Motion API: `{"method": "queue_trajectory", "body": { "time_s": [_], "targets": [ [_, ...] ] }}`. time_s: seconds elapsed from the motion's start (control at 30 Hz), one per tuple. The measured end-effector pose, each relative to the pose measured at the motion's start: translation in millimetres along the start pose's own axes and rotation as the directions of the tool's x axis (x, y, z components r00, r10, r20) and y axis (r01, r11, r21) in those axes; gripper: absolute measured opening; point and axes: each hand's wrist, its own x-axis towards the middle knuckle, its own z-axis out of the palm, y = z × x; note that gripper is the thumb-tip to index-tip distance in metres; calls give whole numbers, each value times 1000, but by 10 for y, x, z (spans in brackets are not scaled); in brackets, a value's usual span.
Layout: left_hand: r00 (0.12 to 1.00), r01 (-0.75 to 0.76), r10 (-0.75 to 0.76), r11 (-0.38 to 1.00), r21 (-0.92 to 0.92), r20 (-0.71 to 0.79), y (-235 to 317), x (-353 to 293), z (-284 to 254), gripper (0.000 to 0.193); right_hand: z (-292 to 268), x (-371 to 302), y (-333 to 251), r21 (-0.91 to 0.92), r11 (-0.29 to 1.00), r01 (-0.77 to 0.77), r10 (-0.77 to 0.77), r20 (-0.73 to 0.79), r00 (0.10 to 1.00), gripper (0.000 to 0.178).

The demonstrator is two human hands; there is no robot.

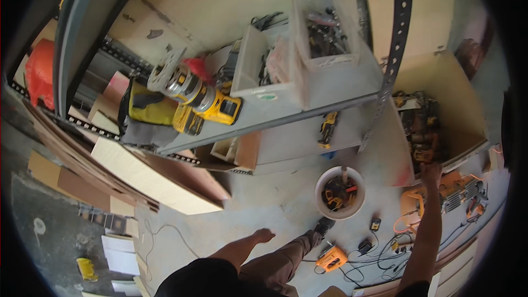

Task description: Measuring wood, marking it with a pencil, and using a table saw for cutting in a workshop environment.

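My right hand point(431, 172) reaches out to the near rim of a plywood box point(467, 111) holding several yellow-and-black power tools point(422, 124). It is beside the nearest of these tools; its fingers are too small and hidden to show whether they grip anything. Over the floor, my left hand point(264, 235) hangs with its fingers curled in, and nothing shows in it. Ahead of that hand stands a white bucket point(360, 204) with tools inside.
A metal shelf point(286, 118) bears a yellow power tool point(212, 103) and clear plastic bins point(269, 94). Its upright post point(397, 33) rises left of the box. Boards point(148, 173) lean at left. An orange device point(331, 258), chargers point(365, 246) and cables lie by my feet.
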Motion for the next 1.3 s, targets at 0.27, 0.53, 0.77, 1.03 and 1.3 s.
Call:
{"method": "queue_trajectory", "body": {
  "time_s": [0.27, 0.53, 0.77, 1.03, 1.3],
  "targets": [
    [915, -290, 230, 946, -146, -331, 784, -25, -522, 40, -41, 29, 59, 79, 994, -71, 54, 198, 979, 45],
    [57, -388, 289, 889, 245, -956, 1465, -1823, -3415, 17, -26, 522, -84, 486, 822, -296, -46, 576, 816, 47],
    [102, 247, 445, 855, 456, -890, 1440, -1454, -4873, 35, 1250, -1307, 921, 910, 402, 103, -99, -69, 993, 43],
    [467, 201, 94, 957, 209, -879, 1809, -1441, -5271, 35, 222, -5578, -399, 367, 436, -822, 81, 893, 442, 64],
    [188, -64, 40, 998, 29, -981, 1926, -1915, -5244, 25, -577, -6547, -1031, 297, -11, -955, 324, 904, 278, 60]
  ]
}}
